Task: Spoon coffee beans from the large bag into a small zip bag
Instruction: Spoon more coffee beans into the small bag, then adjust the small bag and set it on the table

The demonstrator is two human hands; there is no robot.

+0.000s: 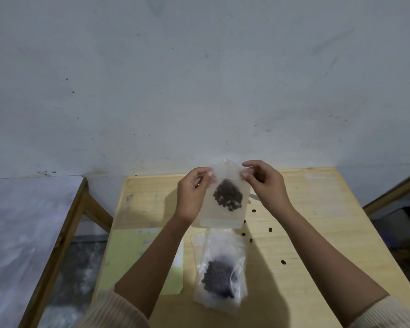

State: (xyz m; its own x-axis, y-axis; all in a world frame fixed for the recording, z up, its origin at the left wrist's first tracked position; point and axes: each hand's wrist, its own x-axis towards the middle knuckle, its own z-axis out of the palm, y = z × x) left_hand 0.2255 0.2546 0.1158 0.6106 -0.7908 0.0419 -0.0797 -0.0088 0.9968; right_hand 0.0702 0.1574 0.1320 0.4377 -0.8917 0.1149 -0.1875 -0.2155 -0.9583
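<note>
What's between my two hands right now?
The small zip bag, seen in the head view: the left hand and right hand pinch its upper corners, and its top edge spans the gap, coffee beans inside.

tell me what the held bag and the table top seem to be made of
Held zip bag: thin frosted, translucent plastic by the look; the dark beans show through it. Table: pale wood or wood-look laminate, matte; faint grain shows, but which one I cannot tell.

My one head-worn view looks forward and down, close over the pale wooden worktop (pixel 329 197) at lower centre.
</note>
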